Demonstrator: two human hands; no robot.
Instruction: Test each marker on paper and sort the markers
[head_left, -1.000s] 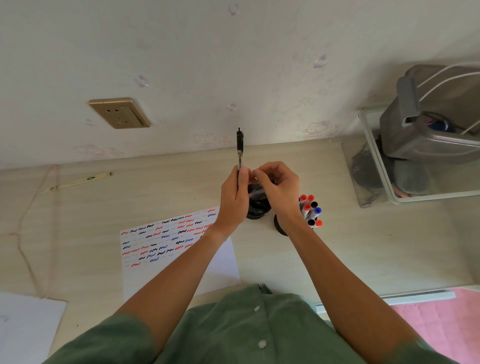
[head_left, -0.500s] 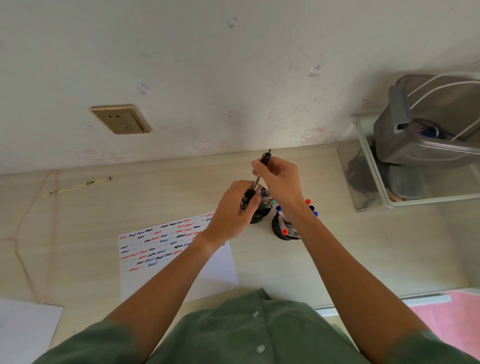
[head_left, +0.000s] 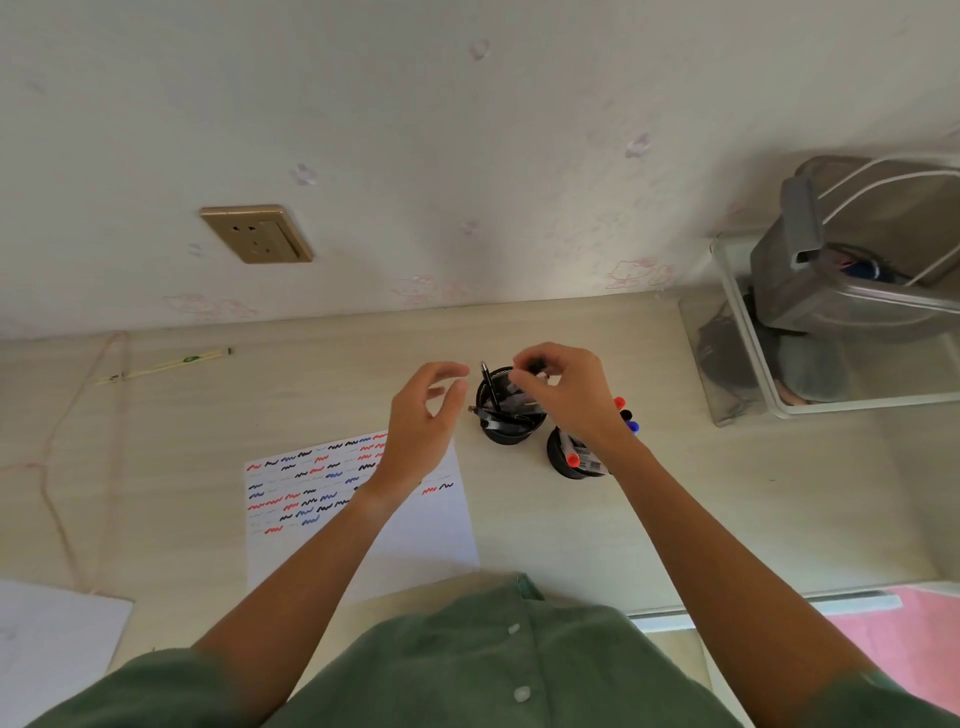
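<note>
Two pen cups (head_left: 511, 415) mid-desk, clear bin (head_left: 831, 364) blocking right, bare desk (head_left: 182, 431) left

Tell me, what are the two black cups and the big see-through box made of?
Both black cups, the far one and the near one, look like dark metal mesh or plastic; too blurry to say. The see-through box looks like clear hard plastic: you can see grey things through its walls.

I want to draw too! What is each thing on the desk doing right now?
left hand: open, holds nothing.
right hand: fingertips pinch something small over the left cup.
left cup: upright, dark pens inside.
right cup: upright, full of markers.
test paper: flat, top covered in squiggles.
wall socket: nothing plugged in.
</note>
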